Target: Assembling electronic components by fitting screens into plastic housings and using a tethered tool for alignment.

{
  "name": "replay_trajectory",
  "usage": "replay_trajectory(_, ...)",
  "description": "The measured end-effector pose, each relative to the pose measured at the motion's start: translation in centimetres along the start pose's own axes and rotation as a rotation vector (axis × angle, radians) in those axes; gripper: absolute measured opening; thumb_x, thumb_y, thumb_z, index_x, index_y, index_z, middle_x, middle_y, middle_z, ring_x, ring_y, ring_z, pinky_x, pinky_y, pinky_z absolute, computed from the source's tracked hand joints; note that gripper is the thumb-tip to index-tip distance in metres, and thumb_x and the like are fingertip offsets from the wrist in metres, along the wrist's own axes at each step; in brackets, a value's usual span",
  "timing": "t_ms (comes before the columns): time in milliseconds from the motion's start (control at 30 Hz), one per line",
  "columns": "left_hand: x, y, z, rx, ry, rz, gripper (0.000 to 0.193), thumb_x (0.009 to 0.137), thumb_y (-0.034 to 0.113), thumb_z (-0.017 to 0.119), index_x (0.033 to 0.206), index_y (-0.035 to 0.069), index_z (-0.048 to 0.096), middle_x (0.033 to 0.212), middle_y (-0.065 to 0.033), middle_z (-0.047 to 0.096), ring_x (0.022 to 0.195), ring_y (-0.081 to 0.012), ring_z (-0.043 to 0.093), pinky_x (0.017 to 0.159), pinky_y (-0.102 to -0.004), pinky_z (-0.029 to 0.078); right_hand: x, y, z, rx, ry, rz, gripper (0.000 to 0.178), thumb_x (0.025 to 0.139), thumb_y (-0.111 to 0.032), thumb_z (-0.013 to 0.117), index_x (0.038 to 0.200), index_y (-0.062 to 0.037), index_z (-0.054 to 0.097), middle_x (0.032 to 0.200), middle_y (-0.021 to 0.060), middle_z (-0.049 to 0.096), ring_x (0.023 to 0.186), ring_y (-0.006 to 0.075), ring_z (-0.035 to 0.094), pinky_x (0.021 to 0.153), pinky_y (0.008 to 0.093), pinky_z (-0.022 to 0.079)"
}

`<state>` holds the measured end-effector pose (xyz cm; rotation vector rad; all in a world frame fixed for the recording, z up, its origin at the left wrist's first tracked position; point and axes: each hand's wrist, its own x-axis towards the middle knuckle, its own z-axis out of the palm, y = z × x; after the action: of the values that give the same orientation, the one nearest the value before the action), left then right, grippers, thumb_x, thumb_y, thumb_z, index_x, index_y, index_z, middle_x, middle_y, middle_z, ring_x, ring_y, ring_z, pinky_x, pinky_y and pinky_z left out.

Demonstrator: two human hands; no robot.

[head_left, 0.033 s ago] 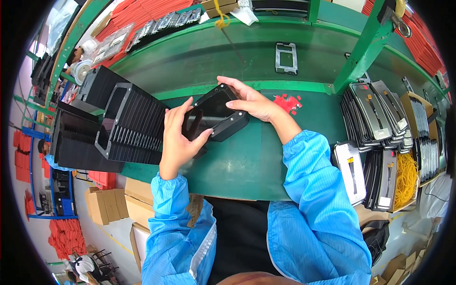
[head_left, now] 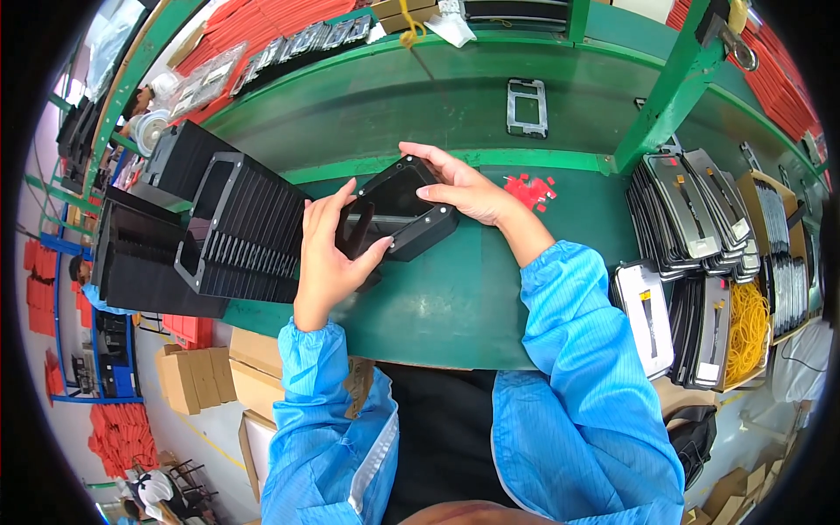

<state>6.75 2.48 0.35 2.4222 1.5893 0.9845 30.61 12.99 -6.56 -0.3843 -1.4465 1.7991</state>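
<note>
Above the green bench top (head_left: 446, 319), both of my hands grip a black rectangular fixture (head_left: 427, 234) with round silver studs at its corners. A glossy dark panel (head_left: 392, 194) that looks like a phone screen lies inside its frame. My left hand (head_left: 328, 254) is closed on the left end, its thumb at the near edge and its fingers along the far left side. From the right, my right hand (head_left: 472, 191) closes on the far right end, thumb over the panel's edge and fingers behind the rim. The fixture is tilted, and its underside is hidden.
Left stands a row of similar black fixtures (head_left: 249, 232). Small red pieces (head_left: 528, 191) lie beyond my right wrist. Stacked phone-sized panels (head_left: 669, 214) and yellow rubber bands (head_left: 748, 324) are at right. A phone frame (head_left: 527, 107) lies past the green rail (head_left: 542, 159); a post (head_left: 669, 96) rises at right.
</note>
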Motion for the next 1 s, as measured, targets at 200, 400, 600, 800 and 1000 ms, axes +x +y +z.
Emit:
replay_trajectory(200, -0.1, 0.2, -0.3, 0.028, -0.025, 0.003, 0.078, 0.076, 0.014, 0.085, 0.147, 0.005, 0.053, 0.131, -0.0162, 0.063, 0.125, -0.0359, 0.059, 0.118, -0.0486, 0.034, 0.1, -0.2, 0.4, -0.073, 0.045, 0.006, 0.070, 0.094, -0.006, 0.065, 0.158, -0.0080, 0.039, 0.151, 0.0073, 0.050, 0.139, 0.0195, 0.048, 0.116, 0.0339, 0.039)
replay_trajectory(400, -2.4, -0.7, -3.0, -0.116, -0.013, -0.157, 0.067, 0.081, 0.014, 0.083, 0.143, 0.005, 0.059, 0.143, -0.0202, 0.056, 0.131, -0.0370, 0.056, 0.116, -0.0456, 0.039, 0.2, -0.1, 0.5, -0.084, 0.071, 0.017, 0.063, 0.094, -0.007, 0.064, 0.154, -0.0086, 0.046, 0.150, 0.0075, 0.052, 0.136, 0.0199, 0.051, 0.115, 0.0348, 0.040)
replay_trajectory(600, -4.0, -3.8, -4.1, -0.224, -0.208, -0.213, 0.060, 0.085, 0.014, 0.082, 0.142, 0.007, 0.063, 0.155, -0.0214, 0.048, 0.140, -0.0370, 0.052, 0.114, -0.0418, 0.042, -0.5, -1.2, -0.4, -0.518, 0.048, -0.029, 0.048, 0.094, -0.010, 0.065, 0.142, -0.0096, 0.059, 0.149, 0.0132, 0.054, 0.135, 0.0231, 0.054, 0.113, 0.0377, 0.042)
replay_trajectory(800, -4.3, -4.0, -3.2, -0.362, -0.131, -0.323, 0.059, 0.085, 0.014, 0.082, 0.141, 0.007, 0.063, 0.155, -0.0200, 0.049, 0.140, -0.0366, 0.052, 0.114, -0.0416, 0.042, -0.7, -1.8, 0.3, -0.699, 0.082, -0.093, 0.045, 0.092, -0.011, 0.067, 0.137, -0.0086, 0.063, 0.146, 0.0169, 0.058, 0.140, 0.0317, 0.052, 0.115, 0.0413, 0.041)
replay_trajectory(1000, -3.7, -3.9, -3.9, -0.312, -0.177, -0.286, 0.058, 0.087, 0.015, 0.080, 0.142, 0.007, 0.063, 0.155, -0.0206, 0.049, 0.141, -0.0364, 0.051, 0.115, -0.0415, 0.042, 0.0, -2.0, -0.4, -0.806, 0.079, -0.092, 0.049, 0.088, -0.012, 0.067, 0.137, -0.0080, 0.064, 0.147, 0.0177, 0.058, 0.144, 0.0354, 0.048, 0.117, 0.0433, 0.038)
